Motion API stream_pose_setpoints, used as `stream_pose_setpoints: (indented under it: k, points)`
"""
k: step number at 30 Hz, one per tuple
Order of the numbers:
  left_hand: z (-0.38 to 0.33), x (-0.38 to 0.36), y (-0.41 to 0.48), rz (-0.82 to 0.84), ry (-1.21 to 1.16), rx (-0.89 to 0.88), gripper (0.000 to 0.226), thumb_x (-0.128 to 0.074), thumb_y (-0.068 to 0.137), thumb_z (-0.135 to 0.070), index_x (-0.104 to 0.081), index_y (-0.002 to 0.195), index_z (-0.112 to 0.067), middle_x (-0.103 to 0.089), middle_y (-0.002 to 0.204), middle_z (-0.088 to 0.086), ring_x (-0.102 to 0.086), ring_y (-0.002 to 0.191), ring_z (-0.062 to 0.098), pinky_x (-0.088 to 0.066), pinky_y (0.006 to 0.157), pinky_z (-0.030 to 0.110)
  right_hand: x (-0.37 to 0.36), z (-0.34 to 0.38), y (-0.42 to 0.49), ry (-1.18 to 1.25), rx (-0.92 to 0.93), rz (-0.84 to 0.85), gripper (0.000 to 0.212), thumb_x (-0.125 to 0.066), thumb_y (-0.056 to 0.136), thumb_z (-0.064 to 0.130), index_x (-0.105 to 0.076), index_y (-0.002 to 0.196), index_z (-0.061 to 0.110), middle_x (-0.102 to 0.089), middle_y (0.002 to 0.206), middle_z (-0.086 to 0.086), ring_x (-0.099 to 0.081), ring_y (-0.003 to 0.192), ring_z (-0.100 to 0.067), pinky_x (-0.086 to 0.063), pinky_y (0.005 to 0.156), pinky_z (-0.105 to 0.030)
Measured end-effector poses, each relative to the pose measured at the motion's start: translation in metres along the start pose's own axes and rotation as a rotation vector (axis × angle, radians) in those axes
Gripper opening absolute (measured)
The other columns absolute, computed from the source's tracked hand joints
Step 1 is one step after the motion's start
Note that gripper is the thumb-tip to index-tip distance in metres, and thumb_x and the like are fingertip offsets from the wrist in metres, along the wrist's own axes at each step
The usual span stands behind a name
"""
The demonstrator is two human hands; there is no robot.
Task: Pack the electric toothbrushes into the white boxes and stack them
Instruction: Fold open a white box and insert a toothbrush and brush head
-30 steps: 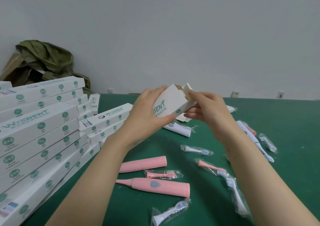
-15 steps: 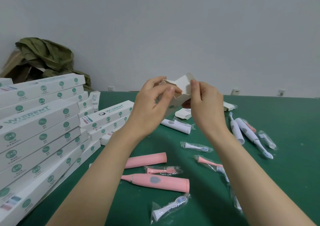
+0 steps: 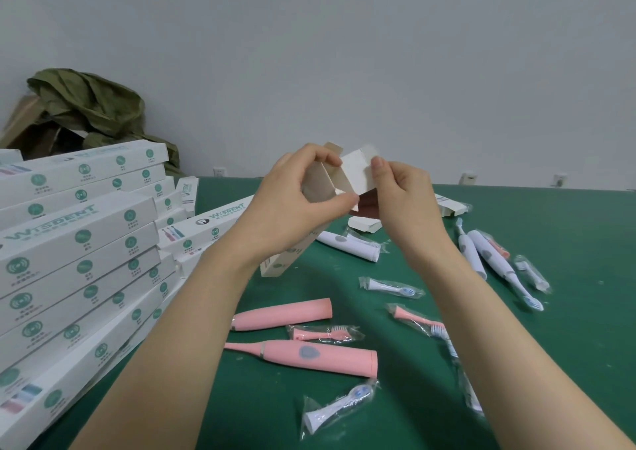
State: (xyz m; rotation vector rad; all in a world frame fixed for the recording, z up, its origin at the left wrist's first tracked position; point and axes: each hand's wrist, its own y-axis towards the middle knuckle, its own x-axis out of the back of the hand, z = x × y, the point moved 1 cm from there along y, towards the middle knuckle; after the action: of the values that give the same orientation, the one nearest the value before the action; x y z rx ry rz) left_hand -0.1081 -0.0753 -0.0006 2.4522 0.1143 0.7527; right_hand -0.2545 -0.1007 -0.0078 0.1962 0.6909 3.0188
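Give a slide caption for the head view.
Left hand and right hand pinch the open end flaps of a white box; a pink toothbrush lies on the table.

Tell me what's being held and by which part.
One white box, at its open upper end: the left hand grips its sides there, and the right hand pinches the large end flap.

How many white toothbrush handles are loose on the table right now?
3. One handle lies in the middle, in a clear wrapper; the second handle and third handle lie side by side to its right. More may be hidden.
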Motion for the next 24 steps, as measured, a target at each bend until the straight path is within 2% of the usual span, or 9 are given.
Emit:
stream_pose_setpoints:
  k: [2, 6, 7, 10, 13, 17, 19, 21, 24]
  points:
    - [-0.001, 0.001, 0.000, -0.030, 0.049, -0.025, 0.042, -0.077, 0.074, -0.036, -0.054, 0.110, -0.035, -0.053, 0.112, -0.013, -0.050, 0.101, 0.002, -0.043, 0.086, 0.024, -0.001, -0.001, 0.002, 0.175, -0.077, 0.067, 0.041, -0.037, 0.103, 0.023, -0.062, 0.094, -0.009, -0.071, 0.073, -0.016, -0.069, 0.060, -0.018, -0.059, 0.062, -0.029]
    - [0.000, 0.013, 0.001, -0.205, 0.034, -0.056, 0.036, -0.073, 0.080, -0.027, -0.058, 0.113, -0.031, -0.057, 0.108, -0.023, -0.052, 0.096, 0.000, -0.044, 0.090, 0.023, 0.001, -0.011, 0.005, 0.573, -0.285, 0.269, 0.051, -0.024, 0.104, 0.039, -0.063, 0.095, 0.008, -0.073, 0.077, -0.011, -0.071, 0.071, -0.020, -0.058, 0.060, -0.029]
    - [0.002, 0.017, 0.001, -0.243, 0.055, -0.050, 0.035, -0.072, 0.081, -0.027, -0.058, 0.113, -0.030, -0.057, 0.108, -0.021, -0.051, 0.096, 0.002, -0.043, 0.088, 0.020, 0.000, -0.018, 0.005, 0.458, -0.289, 0.282, 0.044, -0.028, 0.103, 0.038, -0.062, 0.095, 0.010, -0.073, 0.080, -0.011, -0.070, 0.073, -0.019, -0.058, 0.063, -0.030]
    - [0.006, 0.021, 0.001, -0.318, 0.138, -0.044, 0.036, -0.070, 0.081, -0.026, -0.058, 0.115, -0.028, -0.057, 0.115, -0.007, -0.048, 0.097, 0.005, -0.038, 0.083, 0.012, -0.010, -0.044, -0.005, -0.346, -0.087, 0.455, 0.014, -0.059, 0.092, 0.027, -0.062, 0.101, 0.017, -0.068, 0.094, -0.003, -0.063, 0.085, -0.015, -0.052, 0.081, -0.031]
    - [0.007, 0.023, 0.002, -0.411, 0.137, -0.032, 0.035, -0.068, 0.083, -0.026, -0.059, 0.117, -0.027, -0.056, 0.111, -0.004, -0.049, 0.092, 0.009, -0.042, 0.085, 0.022, -0.031, -0.067, -0.022, -0.748, -0.026, 0.797, 0.033, -0.070, 0.082, 0.034, -0.064, 0.111, 0.019, -0.065, 0.106, 0.004, -0.059, 0.096, -0.013, -0.046, 0.085, -0.026]
    - [0.010, 0.031, 0.001, -0.434, 0.123, -0.004, 0.035, -0.068, 0.083, -0.028, -0.059, 0.117, -0.027, -0.051, 0.104, -0.021, -0.051, 0.100, 0.011, -0.046, 0.093, 0.034, -0.044, -0.075, -0.032, -0.784, 0.013, 0.924, 0.026, -0.069, 0.082, 0.032, -0.067, 0.105, 0.022, -0.066, 0.096, 0.007, -0.055, 0.084, -0.011, -0.042, 0.073, -0.023]
    - [0.015, 0.032, 0.002, -0.426, 0.141, 0.013, 0.036, -0.069, 0.083, -0.029, -0.059, 0.117, -0.028, -0.053, 0.107, -0.015, -0.051, 0.100, 0.011, -0.045, 0.093, 0.033, -0.038, -0.076, -0.029, -0.827, 0.005, 0.969, 0.026, -0.069, 0.079, 0.026, -0.067, 0.105, 0.023, -0.060, 0.086, 0.011, -0.053, 0.078, -0.011, -0.041, 0.070, -0.023]
    - [0.020, 0.031, 0.003, -0.422, 0.160, 0.025, 0.037, -0.070, 0.080, -0.030, -0.059, 0.116, -0.029, -0.054, 0.112, -0.007, -0.050, 0.096, 0.009, -0.043, 0.088, 0.023, -0.027, -0.078, -0.022, -0.824, -0.003, 0.954, 0.027, -0.068, 0.077, 0.016, -0.068, 0.104, 0.022, -0.062, 0.085, 0.008, -0.055, 0.078, -0.012, -0.045, 0.072, -0.024]
    - [0.026, 0.025, 0.004, -0.402, 0.189, 0.018, 0.040, -0.072, 0.076, -0.028, -0.060, 0.115, -0.029, -0.056, 0.115, -0.003, -0.046, 0.089, 0.001, -0.033, 0.076, 0.002, -0.003, -0.072, -0.008, -0.442, -0.092, 0.867, 0.021, -0.072, 0.078, 0.006, -0.071, 0.097, 0.016, -0.071, 0.093, -0.003, -0.061, 0.081, -0.010, -0.050, 0.079, -0.023]
